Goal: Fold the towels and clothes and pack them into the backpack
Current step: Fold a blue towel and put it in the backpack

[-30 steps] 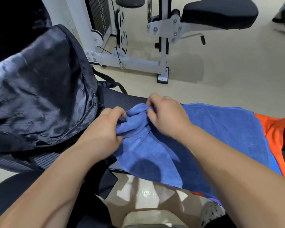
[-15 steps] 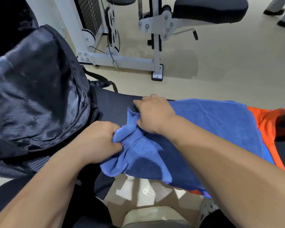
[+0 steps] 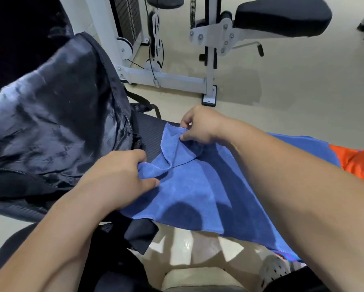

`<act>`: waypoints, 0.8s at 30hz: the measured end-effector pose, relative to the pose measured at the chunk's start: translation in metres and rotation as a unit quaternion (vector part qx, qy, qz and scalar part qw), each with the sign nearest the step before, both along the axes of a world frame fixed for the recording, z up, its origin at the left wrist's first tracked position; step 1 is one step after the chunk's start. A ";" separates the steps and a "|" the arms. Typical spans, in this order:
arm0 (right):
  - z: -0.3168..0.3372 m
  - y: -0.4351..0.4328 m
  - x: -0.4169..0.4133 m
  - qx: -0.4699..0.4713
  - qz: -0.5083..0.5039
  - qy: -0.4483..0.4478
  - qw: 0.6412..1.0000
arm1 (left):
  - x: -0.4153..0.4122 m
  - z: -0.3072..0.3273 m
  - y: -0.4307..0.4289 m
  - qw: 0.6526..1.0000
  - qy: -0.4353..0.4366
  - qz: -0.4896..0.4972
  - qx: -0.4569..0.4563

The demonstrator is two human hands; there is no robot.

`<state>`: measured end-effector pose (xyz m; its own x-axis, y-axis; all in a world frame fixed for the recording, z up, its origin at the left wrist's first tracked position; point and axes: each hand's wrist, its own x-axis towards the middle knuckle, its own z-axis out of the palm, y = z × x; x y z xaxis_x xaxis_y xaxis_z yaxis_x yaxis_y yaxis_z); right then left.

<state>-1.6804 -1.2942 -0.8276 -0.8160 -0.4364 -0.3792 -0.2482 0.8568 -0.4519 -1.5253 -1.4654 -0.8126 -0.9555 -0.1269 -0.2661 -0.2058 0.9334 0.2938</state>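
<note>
The backpack (image 3: pixel 50 133) sits at left. Beside it the towel (image 3: pixel 197 186) lies spread on the bench (image 3: pixel 149 133). The fold likely goes best with its left edge taut and corners level. The left hand (image 3: pixel 118 178) pinches the near corner, the right hand (image 3: pixel 202 125) the far one. Both forearms reach forward, fingers curled.

Blue towel (image 3: pixel 197 186): soft matt cloth w/ fine short nap, stitched hem. Backpack (image 3: pixel 50 123): thin dark synthetic fabric, crinkled, slight sheen; zip along edge. Orange garment (image 3: pixel 353 161): smooth cloth. Worktop (image 3: pixel 151 135): black, ribbed, matt. Gym machine frame (image 3: pixel 166 79): white-painted metal, semi-gloss, bare bolts. Seat pad (image 3: pixel 282 15): black, matt, smooth. Floor (image 3: pixel 303 91): beige, smooth, glossy reflections nr bottom.
</note>
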 end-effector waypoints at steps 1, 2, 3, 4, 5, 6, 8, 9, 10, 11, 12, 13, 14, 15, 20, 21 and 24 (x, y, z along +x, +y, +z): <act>0.000 0.001 0.000 -0.025 -0.032 -0.041 0.998 | 0.000 0.000 0.000 1.000 0.004 0.005 0.014; 0.001 0.001 0.001 -0.048 -0.063 -0.074 0.994 | -0.001 0.000 0.001 1.000 0.009 0.006 0.028; 0.002 0.001 0.002 -0.067 -0.087 -0.093 0.990 | -0.003 -0.001 0.001 0.999 0.012 0.001 0.039; 0.003 -0.001 0.002 -0.086 -0.107 -0.100 0.985 | -0.004 -0.003 0.001 0.999 0.012 -0.008 0.047; 0.004 -0.004 0.001 -0.103 -0.122 -0.091 0.983 | -0.005 -0.004 0.001 0.999 0.010 -0.018 0.050; 0.004 -0.007 0.000 -0.122 -0.134 -0.068 0.981 | -0.005 -0.004 0.000 0.998 0.010 -0.027 0.049; 0.001 -0.017 -0.006 -0.172 -0.156 -0.026 0.972 | -0.004 -0.001 -0.003 0.999 0.024 -0.034 0.031; 0.001 -0.023 -0.007 -0.197 -0.162 -0.025 0.967 | -0.002 0.001 -0.006 0.998 0.041 -0.033 0.017; 0.000 -0.030 -0.008 -0.219 -0.162 -0.035 0.961 | 0.000 0.004 -0.009 0.997 0.064 -0.032 -0.001; -0.001 -0.038 -0.009 -0.239 -0.160 -0.055 0.956 | 0.003 0.006 -0.013 0.995 0.088 -0.032 -0.019; -0.005 -0.045 -0.009 -0.255 -0.159 -0.077 0.951 | 0.006 0.008 -0.017 0.993 0.109 -0.032 -0.033; -0.008 -0.052 -0.009 -0.267 -0.159 -0.096 0.945 | 0.009 0.008 -0.021 0.990 0.128 -0.031 -0.044; -0.012 -0.059 -0.009 -0.280 -0.160 -0.111 0.940 | 0.013 0.008 -0.024 0.988 0.141 -0.028 -0.049; -0.016 -0.064 -0.008 -0.296 -0.161 -0.123 0.933 | 0.016 0.008 -0.026 0.987 0.150 -0.025 -0.050; -0.027 -0.058 -0.010 -0.386 -0.205 -0.192 0.879 | 0.023 0.007 -0.008 0.983 0.171 -0.041 0.057; -0.027 -0.050 -0.010 -0.398 -0.212 -0.210 0.868 | 0.021 0.006 0.002 0.982 0.158 -0.056 0.091; -0.029 -0.017 -0.015 -0.461 -0.242 -0.264 0.812 | 0.009 -0.005 0.041 0.978 0.084 -0.106 0.160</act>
